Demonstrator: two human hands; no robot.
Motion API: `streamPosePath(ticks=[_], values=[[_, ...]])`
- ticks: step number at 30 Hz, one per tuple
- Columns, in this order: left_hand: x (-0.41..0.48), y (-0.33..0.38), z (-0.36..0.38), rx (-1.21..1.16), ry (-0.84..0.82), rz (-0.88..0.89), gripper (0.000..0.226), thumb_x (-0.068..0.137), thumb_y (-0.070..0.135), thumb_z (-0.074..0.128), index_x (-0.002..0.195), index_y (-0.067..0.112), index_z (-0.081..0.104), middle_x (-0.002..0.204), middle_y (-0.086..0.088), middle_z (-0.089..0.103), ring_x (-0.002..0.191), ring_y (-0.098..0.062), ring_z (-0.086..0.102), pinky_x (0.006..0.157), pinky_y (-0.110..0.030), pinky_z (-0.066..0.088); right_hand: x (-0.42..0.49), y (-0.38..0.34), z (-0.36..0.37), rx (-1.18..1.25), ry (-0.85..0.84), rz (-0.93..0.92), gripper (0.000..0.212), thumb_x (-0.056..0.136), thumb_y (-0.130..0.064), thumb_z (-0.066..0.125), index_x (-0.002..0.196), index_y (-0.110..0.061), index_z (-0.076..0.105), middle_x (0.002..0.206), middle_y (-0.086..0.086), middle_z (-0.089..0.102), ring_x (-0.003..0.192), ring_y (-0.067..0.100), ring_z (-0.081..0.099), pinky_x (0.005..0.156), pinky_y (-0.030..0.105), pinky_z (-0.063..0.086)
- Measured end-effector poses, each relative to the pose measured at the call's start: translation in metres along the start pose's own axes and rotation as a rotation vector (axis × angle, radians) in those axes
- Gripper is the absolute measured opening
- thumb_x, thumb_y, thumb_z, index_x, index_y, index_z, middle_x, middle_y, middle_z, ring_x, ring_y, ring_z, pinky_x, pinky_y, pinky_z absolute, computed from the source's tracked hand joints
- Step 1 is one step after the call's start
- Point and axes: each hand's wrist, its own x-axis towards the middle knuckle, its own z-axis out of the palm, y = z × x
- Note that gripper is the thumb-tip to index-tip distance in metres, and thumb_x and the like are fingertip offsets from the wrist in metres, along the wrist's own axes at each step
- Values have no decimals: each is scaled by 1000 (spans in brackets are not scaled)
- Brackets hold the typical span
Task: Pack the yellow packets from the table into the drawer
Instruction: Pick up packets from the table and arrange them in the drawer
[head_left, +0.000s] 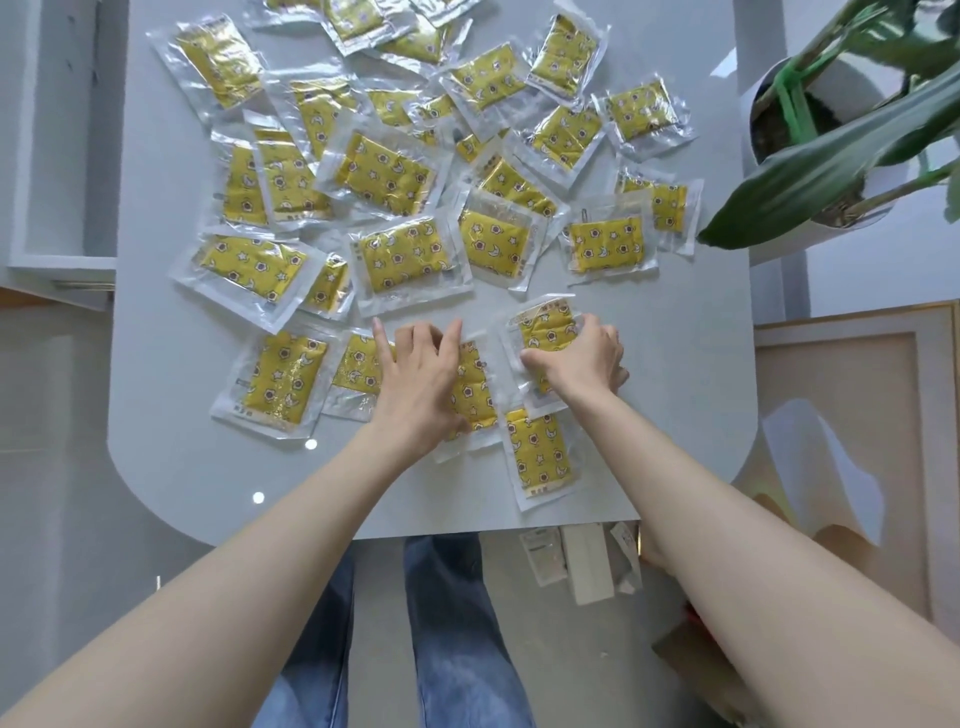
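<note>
Several yellow packets (402, 257) in clear wrappers, printed with stars and moons, lie scattered over the pale grey table (171, 467). My left hand (418, 379) rests flat with spread fingers on a packet (475, 389) near the front middle. My right hand (582, 358) grips another packet (545, 327) just to the right, thumb on its left edge and fingers curled over its right side. One more packet (540, 452) lies below that, near the table's front edge. An open white drawer (62, 156) shows at the far left.
A white pot with a green leafy plant (831, 145) stands at the table's right edge, leaves reaching over the corner. On the floor to the right lie wooden frames (857, 415) and white paper. Small white boxes (582, 566) lie under the table front, beside my jeans-clad legs.
</note>
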Motion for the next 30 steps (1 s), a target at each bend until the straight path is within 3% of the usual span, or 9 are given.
streamPosePath(ticks=[5, 8, 12, 16, 18, 19, 22, 26, 30], values=[[5, 5, -6, 24, 10, 14, 83, 59, 46, 82, 122, 10, 41, 118, -10, 32, 117, -30, 29, 115, -56, -10, -9, 13, -13, 228, -50, -64, 28, 85, -33, 67, 97, -9, 61, 100, 5, 64, 89, 25, 60, 77, 33, 48], [2, 9, -10, 11, 16, -4, 68, 66, 40, 80, 115, 10, 43, 117, -10, 34, 116, -31, 30, 116, -56, -7, -26, 26, -32, 330, -66, -122, 26, 87, -28, 67, 97, -5, 63, 95, 8, 69, 91, 27, 64, 80, 40, 52], [-6, 15, -16, -17, 55, 5, 35, 83, 30, 64, 105, 10, 44, 106, -7, 54, 112, -30, 44, 116, -55, -7, -50, 55, -48, 468, -257, -114, 5, 85, -19, 70, 89, -18, 67, 87, -3, 71, 83, 15, 68, 73, 27, 57], [-19, 11, -22, -88, 118, -21, 20, 88, 20, 58, 103, 11, 48, 93, -4, 66, 101, -28, 57, 115, -51, -10, -65, 75, -38, 452, -394, -80, 8, 84, -15, 72, 82, -21, 69, 83, -2, 72, 80, 17, 70, 68, 26, 59], [-25, 6, -24, -166, 133, -26, 24, 87, 19, 61, 107, 10, 50, 94, -6, 68, 100, -29, 59, 116, -48, 1, -68, 81, -27, 426, -385, -70, 4, 84, -16, 72, 84, -19, 69, 84, -1, 72, 83, 20, 70, 72, 32, 60], [-29, 3, -24, -228, 138, -30, 28, 85, 19, 63, 110, 11, 51, 97, -7, 69, 99, -30, 59, 114, -45, 15, -69, 82, -22, 410, -365, -68, 3, 84, -16, 72, 86, -16, 70, 85, 0, 72, 83, 21, 70, 74, 35, 60], [-40, -6, -28, -440, 148, -36, 43, 83, 13, 68, 122, 16, 49, 106, -9, 68, 96, -29, 60, 82, -37, 47, -67, 84, -9, 324, -261, -77, 16, 84, -20, 72, 96, -10, 68, 91, 0, 69, 87, 17, 66, 76, 30, 57], [-50, -18, -29, -653, 144, -120, 52, 74, 19, 79, 120, 23, 55, 104, -7, 64, 99, -22, 59, 74, -31, 47, -63, 81, 2, 160, -121, -91, 46, 74, -27, 79, 114, -15, 58, 118, 5, 49, 117, 21, 43, 96, 29, 40], [-53, -20, -30, -831, 104, -286, 56, 62, 30, 86, 110, 16, 63, 102, 1, 61, 94, -17, 57, 74, -28, 48, -63, 75, 4, 67, -131, -84, 69, 63, -28, 86, 117, -14, 45, 125, 8, 41, 121, 26, 37, 97, 27, 32]])
